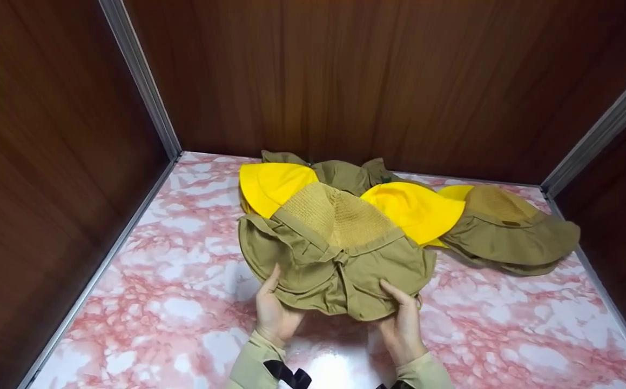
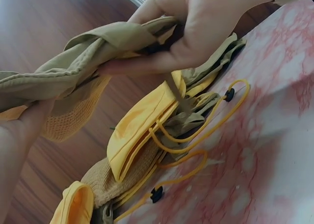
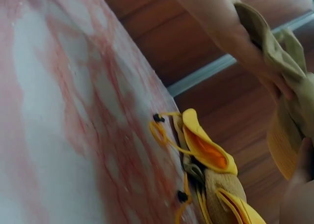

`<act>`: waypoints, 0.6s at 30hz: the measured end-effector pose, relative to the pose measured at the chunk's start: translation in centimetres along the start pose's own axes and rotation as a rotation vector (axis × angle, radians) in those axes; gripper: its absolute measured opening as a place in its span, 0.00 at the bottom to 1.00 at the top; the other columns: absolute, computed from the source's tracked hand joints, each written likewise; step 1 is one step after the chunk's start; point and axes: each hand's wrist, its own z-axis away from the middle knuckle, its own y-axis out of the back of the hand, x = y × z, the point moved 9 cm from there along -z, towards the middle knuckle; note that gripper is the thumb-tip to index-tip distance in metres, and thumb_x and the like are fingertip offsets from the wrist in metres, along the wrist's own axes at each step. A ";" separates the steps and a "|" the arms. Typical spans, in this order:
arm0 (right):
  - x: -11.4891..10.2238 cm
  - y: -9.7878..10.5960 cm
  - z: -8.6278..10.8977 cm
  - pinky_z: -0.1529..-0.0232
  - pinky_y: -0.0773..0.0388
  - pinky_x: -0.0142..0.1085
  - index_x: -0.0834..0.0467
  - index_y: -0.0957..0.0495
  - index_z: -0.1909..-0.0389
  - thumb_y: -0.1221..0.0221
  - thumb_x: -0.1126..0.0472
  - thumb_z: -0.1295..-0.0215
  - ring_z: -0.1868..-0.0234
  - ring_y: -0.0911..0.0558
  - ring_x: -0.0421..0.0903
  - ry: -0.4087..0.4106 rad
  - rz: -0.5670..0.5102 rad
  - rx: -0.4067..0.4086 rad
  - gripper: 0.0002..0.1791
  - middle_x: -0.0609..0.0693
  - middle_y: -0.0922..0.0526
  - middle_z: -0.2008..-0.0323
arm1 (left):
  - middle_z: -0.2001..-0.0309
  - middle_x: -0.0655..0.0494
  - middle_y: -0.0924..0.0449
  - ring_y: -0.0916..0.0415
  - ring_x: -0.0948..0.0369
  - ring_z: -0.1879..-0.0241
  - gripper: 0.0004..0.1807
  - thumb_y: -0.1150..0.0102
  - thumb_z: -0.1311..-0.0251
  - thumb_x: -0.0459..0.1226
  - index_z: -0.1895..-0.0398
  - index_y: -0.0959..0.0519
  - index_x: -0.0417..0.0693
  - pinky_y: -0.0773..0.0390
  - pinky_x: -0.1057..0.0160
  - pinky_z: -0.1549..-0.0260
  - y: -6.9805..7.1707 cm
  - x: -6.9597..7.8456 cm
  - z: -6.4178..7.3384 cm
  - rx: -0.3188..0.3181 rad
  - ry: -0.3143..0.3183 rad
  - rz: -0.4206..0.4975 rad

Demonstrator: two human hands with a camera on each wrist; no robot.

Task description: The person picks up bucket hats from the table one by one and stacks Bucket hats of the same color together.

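Observation:
A khaki sun hat (image 1: 340, 219) with a woven mesh crown and a ruffled, tied brim is held up between both hands. My left hand (image 1: 277, 313) grips the brim's near left edge, thumb on top and the other fingers underneath. At the near right edge, my right hand (image 1: 403, 321) pinches the brim the same way. From the side, the left wrist view shows the hat's folded cloth (image 2: 73, 69) raised above the table. In the right wrist view the brim (image 3: 287, 57) runs between the two hands.
Behind lie more hats: yellow brims (image 1: 275, 183), another yellow brim (image 1: 418, 208), khaki cloth (image 1: 340, 175) by the back wall, and a khaki hat (image 1: 512, 237) at right. Yellow cords with black toggles (image 2: 157, 194) trail onto the marbled table (image 1: 156, 308). Brown panels (image 1: 334, 75) enclose it.

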 end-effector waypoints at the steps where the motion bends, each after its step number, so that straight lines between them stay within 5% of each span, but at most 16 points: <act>1: -0.2 0.2 -0.1 0.53 0.17 0.36 0.57 0.26 0.57 0.52 0.75 0.31 0.59 0.15 0.43 0.007 0.002 0.015 0.11 0.48 0.16 0.62 | 0.42 0.51 0.23 0.24 0.54 0.41 0.25 0.79 0.21 0.48 0.35 0.39 0.44 0.30 0.52 0.33 0.2 0.1 0.0 0.004 0.000 0.004; 6: -1.5 0.6 -0.3 0.53 0.17 0.35 0.59 0.24 0.60 0.54 0.73 0.28 0.60 0.15 0.44 0.017 -0.046 0.015 0.11 0.49 0.15 0.62 | 0.49 0.51 0.20 0.20 0.55 0.48 0.23 0.77 0.21 0.47 0.43 0.33 0.44 0.23 0.57 0.41 1.1 0.9 0.1 0.052 -0.031 0.002; 9: -2.2 0.7 -0.5 0.48 0.19 0.35 0.58 0.28 0.51 0.55 0.71 0.27 0.54 0.16 0.43 0.011 -0.071 -0.001 0.11 0.48 0.17 0.55 | 0.52 0.53 0.18 0.18 0.57 0.51 0.23 0.76 0.21 0.47 0.46 0.30 0.45 0.20 0.60 0.46 1.4 1.4 0.2 0.070 -0.043 -0.020; 13: -2.7 0.9 -0.7 0.46 0.20 0.34 0.56 0.32 0.45 0.55 0.72 0.27 0.51 0.17 0.42 0.022 -0.043 0.009 0.15 0.46 0.19 0.52 | 0.54 0.54 0.16 0.17 0.58 0.53 0.23 0.75 0.21 0.47 0.49 0.28 0.46 0.18 0.61 0.49 1.3 1.7 0.4 0.039 -0.021 -0.028; 18: -2.7 1.3 -0.7 0.46 0.19 0.35 0.55 0.25 0.50 0.51 0.71 0.27 0.53 0.16 0.42 0.053 -0.028 0.032 0.12 0.47 0.17 0.54 | 0.56 0.54 0.15 0.17 0.58 0.54 0.23 0.73 0.21 0.48 0.52 0.26 0.47 0.19 0.62 0.49 0.8 1.9 0.7 -0.010 0.018 -0.020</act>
